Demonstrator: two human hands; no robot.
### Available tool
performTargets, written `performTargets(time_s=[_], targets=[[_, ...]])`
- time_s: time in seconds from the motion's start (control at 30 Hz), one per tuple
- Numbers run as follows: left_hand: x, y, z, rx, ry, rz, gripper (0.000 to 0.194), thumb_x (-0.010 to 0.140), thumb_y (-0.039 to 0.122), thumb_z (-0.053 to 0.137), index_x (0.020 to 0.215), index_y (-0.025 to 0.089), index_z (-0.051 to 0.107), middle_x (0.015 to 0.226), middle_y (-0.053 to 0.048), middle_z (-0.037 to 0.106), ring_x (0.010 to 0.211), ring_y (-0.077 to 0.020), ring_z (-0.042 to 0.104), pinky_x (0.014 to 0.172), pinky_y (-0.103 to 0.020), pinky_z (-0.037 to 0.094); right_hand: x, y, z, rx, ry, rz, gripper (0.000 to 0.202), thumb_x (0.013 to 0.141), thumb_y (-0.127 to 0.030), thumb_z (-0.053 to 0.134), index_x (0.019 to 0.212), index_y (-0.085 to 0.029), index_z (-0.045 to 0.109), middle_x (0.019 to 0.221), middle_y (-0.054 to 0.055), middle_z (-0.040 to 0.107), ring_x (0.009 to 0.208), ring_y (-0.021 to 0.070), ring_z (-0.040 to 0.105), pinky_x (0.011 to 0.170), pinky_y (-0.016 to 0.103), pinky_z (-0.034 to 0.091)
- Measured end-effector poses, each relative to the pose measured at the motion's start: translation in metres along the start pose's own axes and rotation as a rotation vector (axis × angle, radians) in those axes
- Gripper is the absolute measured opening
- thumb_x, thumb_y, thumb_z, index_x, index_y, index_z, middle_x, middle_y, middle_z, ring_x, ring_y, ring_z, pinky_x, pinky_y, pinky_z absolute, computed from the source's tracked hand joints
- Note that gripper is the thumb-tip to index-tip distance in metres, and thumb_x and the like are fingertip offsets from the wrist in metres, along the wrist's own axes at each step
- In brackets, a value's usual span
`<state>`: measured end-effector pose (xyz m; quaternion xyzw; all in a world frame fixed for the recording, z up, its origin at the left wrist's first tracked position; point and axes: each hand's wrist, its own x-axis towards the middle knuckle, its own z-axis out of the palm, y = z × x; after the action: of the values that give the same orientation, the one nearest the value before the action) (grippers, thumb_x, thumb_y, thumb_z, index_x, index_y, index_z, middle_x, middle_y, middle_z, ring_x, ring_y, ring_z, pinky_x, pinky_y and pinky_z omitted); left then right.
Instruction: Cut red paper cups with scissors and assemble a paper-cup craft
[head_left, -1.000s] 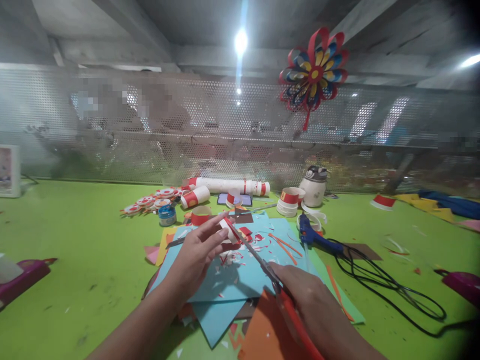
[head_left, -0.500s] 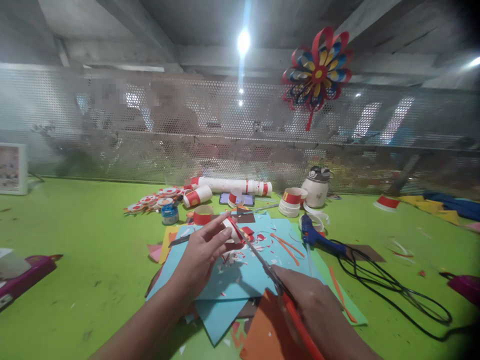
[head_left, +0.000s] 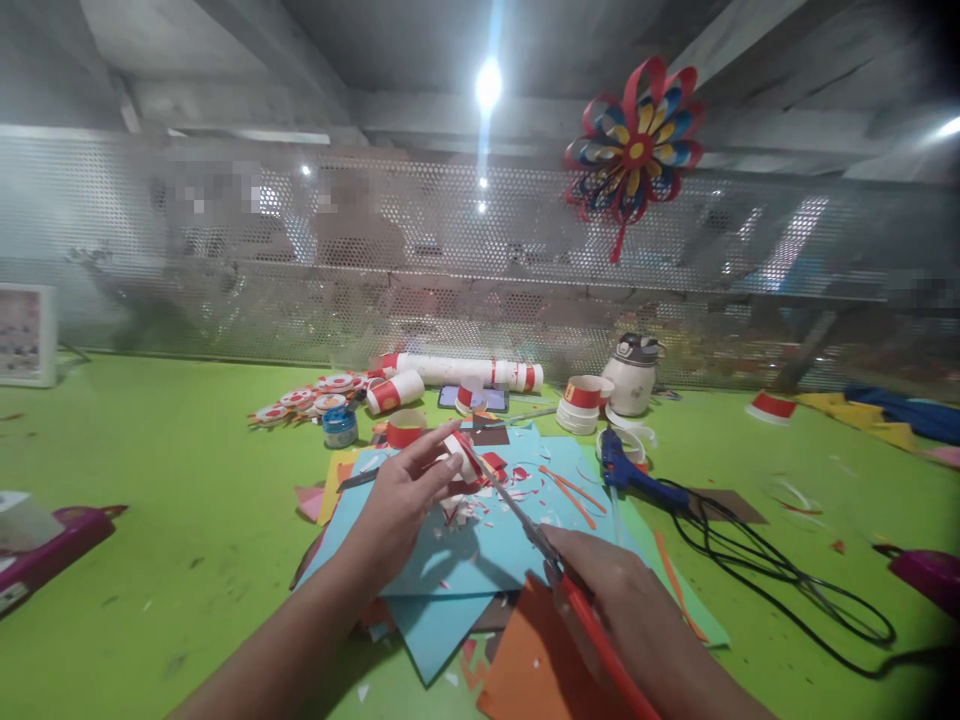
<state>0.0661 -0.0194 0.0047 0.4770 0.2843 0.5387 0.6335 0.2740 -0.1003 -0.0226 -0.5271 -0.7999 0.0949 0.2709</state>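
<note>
Between the thumb and fingers of my left hand is a small red-and-white piece of paper cup. My right hand is wrapped round the red handles of a pair of scissors. Their blades point up and left, with the tips at the right edge of the cup piece. Whether the blades are fully closed is hard to make out. Beneath both hands lie light blue paper sheets, scattered with red and white scraps. An orange sheet lies under the scissors' handles.
To the right, a blue glue gun lies with its black cord looped over the green table. Behind are a white bottle, a long white tube, a blue jar and cut cups. A pinwheel flower hangs above.
Both hands, the cup piece and the scissors keep nearly the same positions. The camera view has shifted very slightly.
</note>
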Motion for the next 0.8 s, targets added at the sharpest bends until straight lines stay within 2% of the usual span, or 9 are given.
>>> performTargets(time_s=[0.17,0.33,0.43,0.5,0.6,0.8], targets=[[-0.0017,0.0004,0.0014,-0.003,0.002,-0.008,0.07,0.073,0.029,0.077,0.137,0.021,0.051,0.124,-0.014,0.064,0.092,-0.024,0.067,0.083,-0.039,0.054,-0.0001,-0.0026,-0.0022,0.051,-0.005,-0.029,0.032,0.085,-0.015,0.041,0.11,-0.017,0.062,0.094,0.011,0.072,0.081,0.0245,0.066,0.07,0.035,0.05],[-0.0029,0.0015,0.0029,-0.011,0.002,-0.003,0.064,0.072,0.031,0.078,0.131,0.018,0.057,0.131,-0.016,0.059,0.095,-0.0252,0.066,0.081,-0.038,0.053,0.0009,-0.0052,-0.0046,0.084,0.009,-0.065,0.021,0.087,-0.015,0.042,0.093,-0.019,0.061,0.079,0.004,0.069,0.068,0.0185,0.062,0.061,0.027,0.045],[-0.003,0.0016,0.0039,0.025,-0.004,0.002,0.057,0.072,0.034,0.077,0.124,0.015,0.063,0.122,-0.016,0.064,0.093,-0.0253,0.065,0.08,-0.038,0.053,0.0003,-0.0066,-0.0053,0.08,0.006,-0.074,0.019,0.088,-0.015,0.042,0.091,-0.019,0.06,0.076,0.004,0.068,0.065,0.0174,0.061,0.06,0.026,0.043],[-0.0033,0.0008,0.0047,0.049,0.0,0.002,0.057,0.073,0.035,0.076,0.124,0.014,0.063,0.106,-0.014,0.069,0.086,-0.0235,0.066,0.08,-0.039,0.053,-0.0006,-0.0073,-0.0049,0.064,0.007,-0.06,0.02,0.087,-0.013,0.042,0.094,-0.019,0.06,0.078,0.003,0.069,0.067,0.0172,0.061,0.06,0.025,0.043],[-0.0036,-0.0011,0.0055,0.054,0.021,0.03,0.059,0.073,0.035,0.076,0.127,0.015,0.061,0.086,-0.008,0.069,0.079,-0.0204,0.064,0.083,-0.041,0.052,-0.0013,-0.0075,-0.0036,0.037,0.022,-0.046,0.021,0.086,-0.012,0.043,0.094,-0.02,0.06,0.077,0.003,0.068,0.067,0.0167,0.061,0.06,0.024,0.042],[-0.0044,-0.0017,0.0064,0.06,0.038,0.046,0.06,0.072,0.034,0.076,0.127,0.015,0.062,0.084,-0.008,0.068,0.079,-0.0205,0.063,0.083,-0.04,0.051,-0.0034,-0.0066,0.0006,-0.026,0.071,-0.054,0.019,0.082,-0.013,0.044,0.089,-0.019,0.06,0.068,0.002,0.064,0.06,0.0155,0.058,0.056,0.023,0.042]])
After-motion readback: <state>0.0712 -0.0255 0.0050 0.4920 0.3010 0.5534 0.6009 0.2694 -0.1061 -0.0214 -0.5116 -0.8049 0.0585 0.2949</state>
